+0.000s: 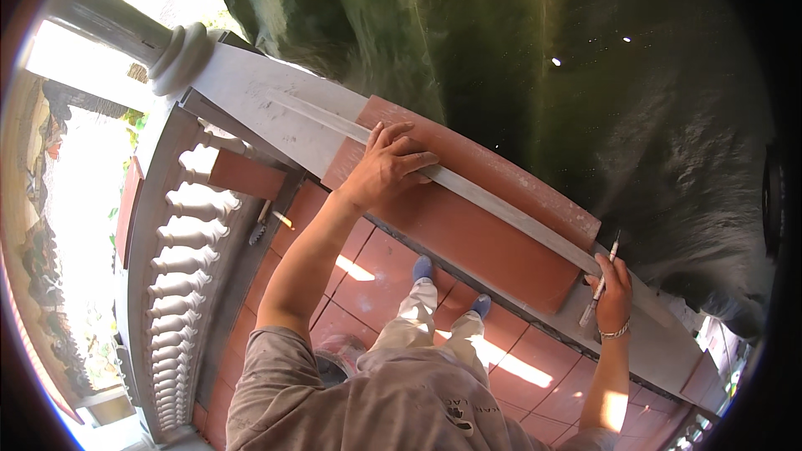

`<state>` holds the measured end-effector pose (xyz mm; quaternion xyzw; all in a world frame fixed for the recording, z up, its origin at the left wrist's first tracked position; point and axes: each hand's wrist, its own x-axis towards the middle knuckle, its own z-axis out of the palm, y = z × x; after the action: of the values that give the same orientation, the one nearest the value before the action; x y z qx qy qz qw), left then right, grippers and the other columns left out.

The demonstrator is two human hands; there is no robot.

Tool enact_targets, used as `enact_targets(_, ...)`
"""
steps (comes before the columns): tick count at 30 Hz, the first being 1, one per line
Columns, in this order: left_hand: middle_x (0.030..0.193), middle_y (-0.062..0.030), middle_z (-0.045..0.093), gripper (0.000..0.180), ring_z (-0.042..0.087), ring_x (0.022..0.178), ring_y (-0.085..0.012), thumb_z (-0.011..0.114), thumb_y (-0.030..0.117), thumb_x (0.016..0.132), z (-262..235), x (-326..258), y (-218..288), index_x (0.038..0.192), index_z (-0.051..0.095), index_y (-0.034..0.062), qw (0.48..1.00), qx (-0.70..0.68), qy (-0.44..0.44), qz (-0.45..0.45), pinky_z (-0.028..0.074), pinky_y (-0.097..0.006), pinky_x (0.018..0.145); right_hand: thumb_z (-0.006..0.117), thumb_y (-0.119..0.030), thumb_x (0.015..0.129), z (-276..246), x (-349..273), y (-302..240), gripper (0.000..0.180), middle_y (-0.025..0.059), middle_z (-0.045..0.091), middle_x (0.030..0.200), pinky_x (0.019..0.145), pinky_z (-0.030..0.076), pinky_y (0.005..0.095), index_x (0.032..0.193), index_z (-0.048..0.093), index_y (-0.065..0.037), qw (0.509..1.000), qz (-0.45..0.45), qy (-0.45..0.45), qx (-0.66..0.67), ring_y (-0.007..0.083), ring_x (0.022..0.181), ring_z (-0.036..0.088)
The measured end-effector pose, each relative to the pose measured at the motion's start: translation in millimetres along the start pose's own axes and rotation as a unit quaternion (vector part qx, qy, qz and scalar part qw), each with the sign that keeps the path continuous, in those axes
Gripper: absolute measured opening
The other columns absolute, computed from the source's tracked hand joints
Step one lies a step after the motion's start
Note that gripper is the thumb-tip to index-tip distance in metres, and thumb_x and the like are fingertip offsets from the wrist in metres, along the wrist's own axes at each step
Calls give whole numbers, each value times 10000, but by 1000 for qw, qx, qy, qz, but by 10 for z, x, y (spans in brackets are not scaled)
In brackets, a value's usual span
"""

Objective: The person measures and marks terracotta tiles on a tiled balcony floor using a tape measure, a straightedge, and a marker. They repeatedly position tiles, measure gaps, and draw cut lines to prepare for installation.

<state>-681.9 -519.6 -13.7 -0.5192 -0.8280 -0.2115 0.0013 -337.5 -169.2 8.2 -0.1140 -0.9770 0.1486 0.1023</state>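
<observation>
A long pale straightedge (501, 205) lies diagonally over reddish-brown tiles on a grey ledge (322, 108). My left hand (391, 165) is closed over it, fingers across the bar and thumb on the near side. One tile piece (484, 163) shows along the far side of the bar, and a broader tile surface (493, 250) along the near side. At the bar's right end, my right hand (614, 291) is closed around a slim, light-coloured pen (599, 288). Its thin dark tip points up, away from me; its other end reaches below my fingers.
A dark, draped sheet (501, 25) hangs beyond the ledge. White balusters (188, 259) and a round column (117, 21) stand at left. A brush (260, 225) and a loose tile (246, 174) are near the balusters. A bucket (341, 355) stands on the red tiled floor (368, 252).
</observation>
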Motion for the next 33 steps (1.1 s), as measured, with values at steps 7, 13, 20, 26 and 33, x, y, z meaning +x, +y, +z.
enact_targets(7,1315,-80,600,460,454,1345,-384,783,133,791,49,-146,174,1239,677,139,987,61,75,-129,400,-554,1076,745,85,718,189,-92,-45,529,149,631,1134,875,504,454,1216,640,-61,995,74,-17,58,370,1063,606)
enact_targets(13,1380,-168,571,409,483,1336,-408,729,70,848,194,-233,286,1249,652,40,973,59,115,-191,426,-481,1082,723,120,708,185,-111,-37,525,144,634,1141,871,524,435,1196,655,-60,993,97,-15,64,357,1066,615)
enact_targets(20,1432,-184,544,396,434,1386,-428,684,85,896,242,-239,257,1280,635,1,969,79,76,-222,374,-502,1115,726,94,713,181,-108,-48,480,167,620,1136,851,536,436,1169,662,-45,989,120,-20,84,363,1059,622)
enact_targets(26,1428,-187,549,416,431,1389,-431,682,80,889,254,-233,245,1293,627,2,969,76,79,-223,364,-518,1117,724,73,733,188,-136,-25,432,163,621,1127,850,534,438,1147,665,-35,988,128,-27,77,356,1036,629)
enact_targets(33,1438,-187,540,434,422,1398,-425,677,86,890,243,-216,264,1311,612,2,966,82,66,-237,347,-515,1129,731,58,738,176,-107,-38,413,164,632,1119,816,551,427,1137,667,-27,991,116,-17,58,355,1032,639)
